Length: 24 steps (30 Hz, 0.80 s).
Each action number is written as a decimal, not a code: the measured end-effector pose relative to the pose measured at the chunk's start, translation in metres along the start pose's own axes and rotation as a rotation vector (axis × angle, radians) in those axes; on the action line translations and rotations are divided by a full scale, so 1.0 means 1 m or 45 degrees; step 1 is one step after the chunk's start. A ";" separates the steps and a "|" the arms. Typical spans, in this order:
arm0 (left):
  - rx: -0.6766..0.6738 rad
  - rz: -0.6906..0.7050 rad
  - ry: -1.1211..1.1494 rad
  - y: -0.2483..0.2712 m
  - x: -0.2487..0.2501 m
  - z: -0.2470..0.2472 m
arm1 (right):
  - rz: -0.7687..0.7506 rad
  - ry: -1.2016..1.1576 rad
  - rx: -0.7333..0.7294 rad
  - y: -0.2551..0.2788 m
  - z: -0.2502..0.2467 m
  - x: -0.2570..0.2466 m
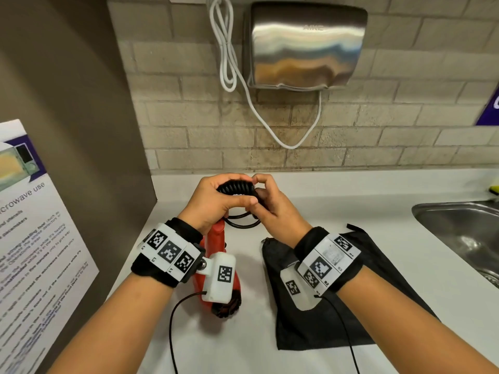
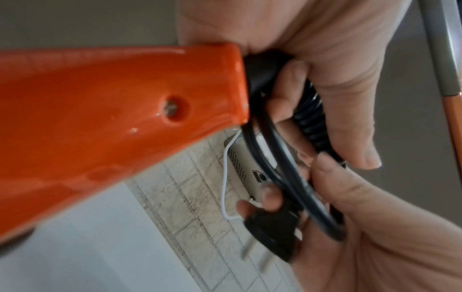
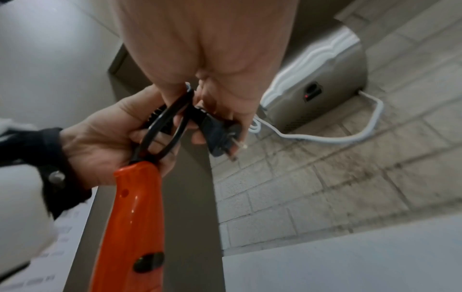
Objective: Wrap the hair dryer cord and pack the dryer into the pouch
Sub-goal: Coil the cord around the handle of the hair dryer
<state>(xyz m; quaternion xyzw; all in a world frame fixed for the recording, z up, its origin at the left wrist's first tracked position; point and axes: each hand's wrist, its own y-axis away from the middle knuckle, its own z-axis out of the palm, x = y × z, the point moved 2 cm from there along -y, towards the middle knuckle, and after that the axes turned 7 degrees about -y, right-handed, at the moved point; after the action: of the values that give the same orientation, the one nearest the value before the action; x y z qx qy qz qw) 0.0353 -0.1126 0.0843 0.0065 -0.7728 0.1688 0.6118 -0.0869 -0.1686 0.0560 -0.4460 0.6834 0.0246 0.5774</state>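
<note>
An orange-red hair dryer (image 1: pixel 216 238) hangs handle-up above the white counter (image 1: pixel 324 206), its body partly hidden by my left wrist camera. My left hand (image 1: pixel 232 202) grips the bundled black coiled cord (image 1: pixel 236 186) just above the handle (image 2: pixel 112 108). Smooth cord loops (image 3: pixel 165 128) hang below that grip. Close beside it, my right hand (image 1: pixel 266 195) pinches the black plug (image 3: pixel 220 134), its prongs pointing away from the palm. A black fabric pouch (image 1: pixel 324 306) lies flat on the counter under my right forearm.
A steel hand dryer (image 1: pixel 305 47) with a white cable (image 1: pixel 232 49) hangs on the brick wall behind. A steel sink (image 1: pixel 464 228) is set into the counter at right, a yellow sponge (image 1: pixel 494 188) beyond it. A brown panel with a microwave notice (image 1: pixel 32 238) stands at left.
</note>
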 end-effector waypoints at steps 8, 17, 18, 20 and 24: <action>0.014 -0.063 0.065 0.009 0.000 -0.009 | -0.066 0.111 -0.119 0.011 -0.002 -0.013; -0.033 -0.074 0.024 0.009 -0.004 -0.012 | -0.114 0.480 -0.135 0.005 -0.009 -0.010; -0.061 -0.078 0.035 0.009 -0.004 -0.013 | -0.150 0.563 -0.118 0.004 -0.010 -0.011; -0.109 -0.081 0.071 0.008 -0.005 -0.014 | -0.254 0.744 -0.062 0.003 -0.012 -0.012; -0.194 -0.051 0.060 0.004 -0.007 -0.015 | -0.527 1.164 0.136 0.003 -0.014 -0.011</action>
<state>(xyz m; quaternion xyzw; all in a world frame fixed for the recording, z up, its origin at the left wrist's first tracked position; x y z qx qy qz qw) 0.0504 -0.1061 0.0798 -0.0285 -0.7684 0.0974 0.6319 -0.1002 -0.1682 0.0681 -0.5072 0.7640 -0.3231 0.2339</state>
